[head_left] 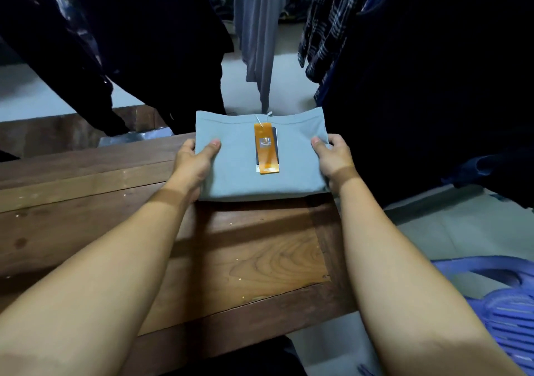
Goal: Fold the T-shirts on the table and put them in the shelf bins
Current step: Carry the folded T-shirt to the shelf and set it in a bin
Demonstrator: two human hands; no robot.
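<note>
Head view, and the grey T-shirt (239,161) is already a neat folded square, orange tag (266,148) on top, at the far end of the wooden table (86,184). Left hand (193,160) and right hand (332,158) pinch its side edges, thumbs on top, fingers tucked under. Folding looks done; carrying it to a shelf bin remains, and no bin shows.

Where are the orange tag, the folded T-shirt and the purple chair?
orange tag (266,148): head view, middle of the card.
folded T-shirt (231,173): head view, bare cloth left of the tag.
purple chair (508,315): head view, slatted seat, lower right.
</note>
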